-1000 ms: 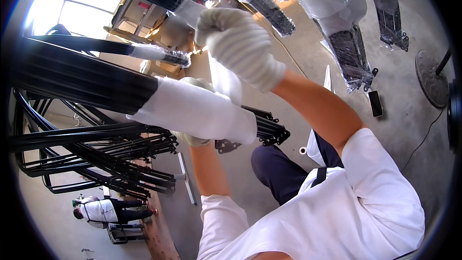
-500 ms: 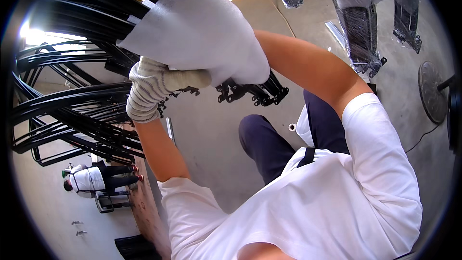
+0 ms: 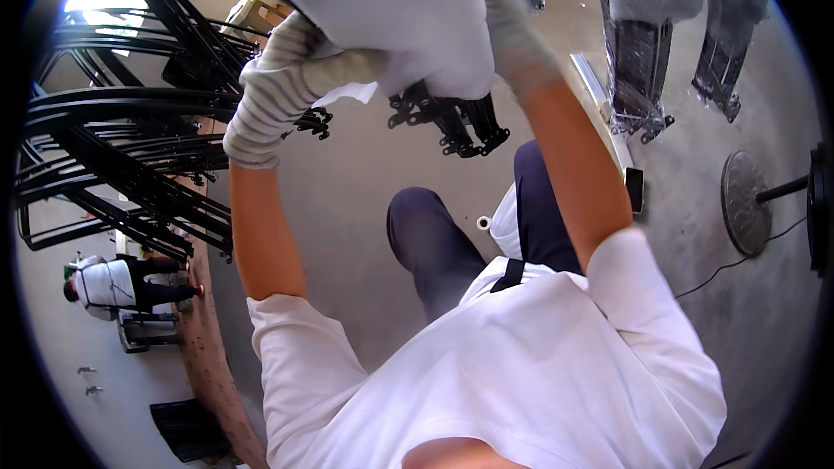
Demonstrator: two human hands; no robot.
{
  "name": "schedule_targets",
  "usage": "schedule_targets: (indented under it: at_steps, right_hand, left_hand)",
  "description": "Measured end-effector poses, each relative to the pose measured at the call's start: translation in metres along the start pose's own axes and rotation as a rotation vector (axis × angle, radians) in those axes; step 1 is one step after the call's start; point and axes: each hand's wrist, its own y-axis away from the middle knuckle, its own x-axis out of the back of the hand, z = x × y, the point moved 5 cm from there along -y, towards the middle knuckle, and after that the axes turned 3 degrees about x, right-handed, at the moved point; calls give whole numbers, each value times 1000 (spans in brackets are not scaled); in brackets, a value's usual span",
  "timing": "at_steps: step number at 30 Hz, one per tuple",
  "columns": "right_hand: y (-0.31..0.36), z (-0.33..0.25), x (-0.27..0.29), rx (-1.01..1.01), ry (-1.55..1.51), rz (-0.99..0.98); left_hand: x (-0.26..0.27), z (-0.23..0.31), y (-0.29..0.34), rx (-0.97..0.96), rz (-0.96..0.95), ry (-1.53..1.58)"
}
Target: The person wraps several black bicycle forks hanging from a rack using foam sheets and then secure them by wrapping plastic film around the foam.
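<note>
White foam sheet [image 3: 391, 13] wraps a bundle of black metal frames [image 3: 456, 122], whose bracketed ends stick out below it. My left hand [image 3: 291, 78], in a striped knit glove, is closed on the sheet's left side, thumb lying along its lower edge. At the sheet's right side is my right hand [image 3: 517, 39], also gloved and smeared by motion. Its fingers are hidden or blurred, so I cannot tell their grip. A small loose white flap [image 3: 352, 93] shows below my left thumb.
Many curved black metal tubes [image 3: 130, 108] are stacked at left. Plastic-wrapped black frames [image 3: 638, 61] hang at upper right. A round metal base [image 3: 745, 204] with a cable stands at right. A tape roll [image 3: 484, 223] is near my legs. Another person [image 3: 109, 287] stands far left.
My right hand has come out from behind the foam sheet to its right side. My left hand stays on the sheet, and the whole view has shifted.
</note>
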Motion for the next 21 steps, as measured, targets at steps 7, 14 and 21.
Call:
schedule_targets:
  at_steps: [7,14,21]
  right_hand:
    - [25,-1,24,-61,15,132]
    - [11,-12,25,-89,64,108]
    - [-42,-30,6,-72,135,27]
  left_hand:
    - [-1,7,13,-161,57,-281]
    - [-12,11,9,-339,31,38]
    - [-11,0,12,-278,459,-769]
